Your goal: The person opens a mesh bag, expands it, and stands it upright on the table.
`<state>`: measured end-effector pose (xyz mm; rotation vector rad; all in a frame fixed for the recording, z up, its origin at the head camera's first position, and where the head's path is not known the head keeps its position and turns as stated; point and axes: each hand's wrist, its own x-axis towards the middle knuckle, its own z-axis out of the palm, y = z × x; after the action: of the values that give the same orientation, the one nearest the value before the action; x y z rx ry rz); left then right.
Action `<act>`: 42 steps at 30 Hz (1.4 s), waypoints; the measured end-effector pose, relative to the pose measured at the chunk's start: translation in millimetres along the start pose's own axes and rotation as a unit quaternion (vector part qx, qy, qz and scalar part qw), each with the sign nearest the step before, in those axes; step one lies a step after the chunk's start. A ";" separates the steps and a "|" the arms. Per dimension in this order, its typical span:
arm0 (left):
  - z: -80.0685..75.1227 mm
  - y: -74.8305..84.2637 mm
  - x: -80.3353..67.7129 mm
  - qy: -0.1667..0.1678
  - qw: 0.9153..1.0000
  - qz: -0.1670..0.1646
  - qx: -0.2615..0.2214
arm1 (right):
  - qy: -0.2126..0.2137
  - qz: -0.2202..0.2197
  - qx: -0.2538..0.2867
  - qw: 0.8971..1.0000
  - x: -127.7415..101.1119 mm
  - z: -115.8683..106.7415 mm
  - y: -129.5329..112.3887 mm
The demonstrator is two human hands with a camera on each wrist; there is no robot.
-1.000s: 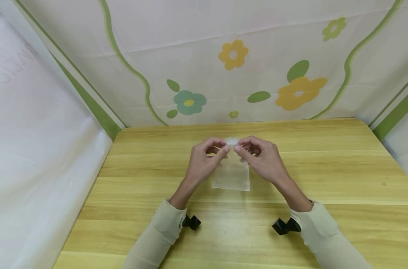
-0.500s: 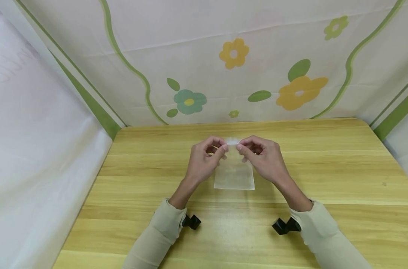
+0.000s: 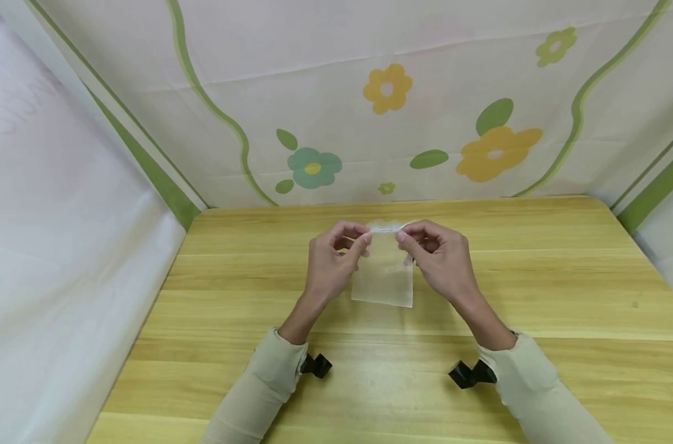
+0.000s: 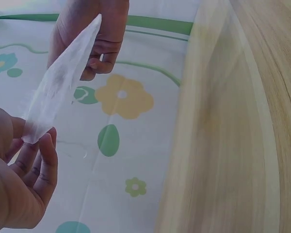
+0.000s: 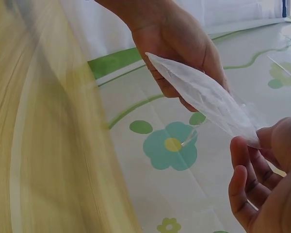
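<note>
Wooden table (image 3: 536,290) — flowered cloth (image 3: 425,111) hangs behind, white cloth (image 3: 64,246) left.

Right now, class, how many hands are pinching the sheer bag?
2. The left hand pinches the sheer bag at its top left corner; the right hand pinches the top right corner.

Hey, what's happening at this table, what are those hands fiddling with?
A person holds a small sheer white pouch up above a wooden table. The left hand pinches one top corner and the right hand pinches the other, so the pouch's upper edge is stretched between them and the rest hangs down. In the wrist views it looks thin and see-through. A flowered cloth hangs behind the table.
</note>
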<state>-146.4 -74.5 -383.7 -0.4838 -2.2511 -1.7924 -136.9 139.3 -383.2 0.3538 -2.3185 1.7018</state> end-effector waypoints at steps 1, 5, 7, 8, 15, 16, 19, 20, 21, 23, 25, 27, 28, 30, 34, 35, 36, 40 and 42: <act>-0.2 -0.3 0.0 -0.001 1.000 0.000 0.001 | 0.000 -0.001 0.003 1.000 -0.3 0.0 0.1; -0.9 -0.4 0.1 -0.015 1.000 -0.005 0.011 | 0.003 -0.003 0.018 1.000 -0.7 -0.3 0.6; -1.1 -0.3 0.0 -0.029 0.999 -0.012 0.014 | -0.003 -0.004 0.020 1.000 -0.6 -0.3 0.4; -1.0 0.0 -0.1 -0.035 0.999 -0.015 0.016 | -0.007 -0.004 0.018 1.000 -0.5 0.0 0.2; 0.2 1.2 -0.7 -0.044 0.999 -0.018 0.014 | -0.033 -0.007 -0.003 0.999 -1.2 3.0 -1.6; 0.4 1.2 -0.8 -0.040 0.999 -0.017 0.012 | -0.032 -0.009 -0.004 0.999 -1.3 3.5 -1.5; 1.0 0.5 -0.8 -0.028 1.000 -0.011 0.005 | -0.025 -0.008 -0.001 1.000 -1.6 4.4 -1.3; 1.2 0.5 -0.8 -0.024 1.000 -0.010 0.002 | -0.022 -0.008 0.000 1.000 -1.8 4.7 -1.3; 1.3 0.4 -0.8 -0.022 1.000 -0.009 -0.001 | -0.018 -0.008 0.002 1.000 -1.8 4.9 -1.3; 1.5 0.5 -0.8 -0.018 1.000 -0.009 -0.008 | -0.009 -0.007 0.011 1.000 -1.9 5.3 -1.5; 1.3 1.2 -1.0 -0.014 1.000 -0.011 -0.013 | 0.000 -0.007 0.022 1.000 -2.0 5.6 -2.3; 0.9 1.8 -0.8 -0.011 1.000 -0.014 -0.018 | 0.006 -0.007 0.032 0.999 -2.0 5.7 -2.8; 0.5 1.9 -0.7 -0.010 1.000 -0.016 -0.018 | 0.008 -0.007 0.036 0.999 -1.9 5.8 -3.1; -0.2 2.0 -0.6 -0.008 1.000 -0.019 -0.019 | 0.010 -0.007 0.041 0.999 -1.6 5.9 -3.4; -0.4 1.2 -0.3 -0.010 1.000 -0.023 -0.019 | 0.009 -0.008 0.036 0.999 -0.9 5.4 -3.3; -0.2 0.9 -0.2 -0.012 0.999 -0.023 -0.019 | 0.008 -0.008 0.032 0.999 -0.6 5.2 -3.1; 0.1 0.7 -0.1 -0.014 0.999 -0.023 -0.018 | 0.007 -0.008 0.028 1.000 -0.3 5.0 -2.9; 0.8 0.7 0.4 -0.028 0.999 -0.021 -0.003 | -0.002 -0.009 0.008 1.000 0.5 3.9 -2.5; 0.3 1.6 0.7 -0.032 0.999 -0.019 0.006 | -0.006 -0.012 0.002 1.000 0.7 3.7 -2.2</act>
<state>-146.4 -73.8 -382.1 -0.5077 -2.3273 -1.8066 -137.0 135.1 -382.1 0.3927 -2.3091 1.6978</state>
